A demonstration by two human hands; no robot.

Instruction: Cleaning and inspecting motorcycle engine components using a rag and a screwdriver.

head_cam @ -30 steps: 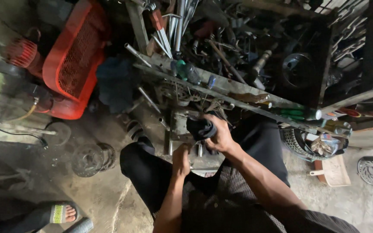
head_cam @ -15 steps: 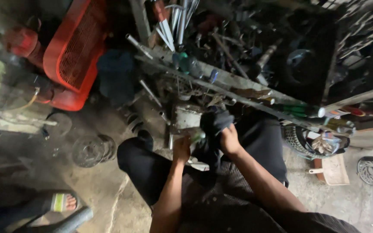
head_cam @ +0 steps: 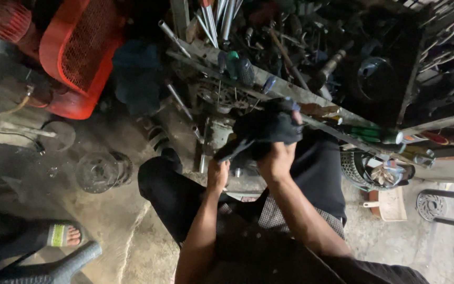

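Mid-frame, right hand clenched around black rag padding a dark tool handle; left hand gripping beneath, likely steadying.

Both bare forearms reach away from the body, close together. The left hand sits lower and nearer, fingers curled shut. The right hand, farther and higher, seems clenched, though its fingers are hidden.
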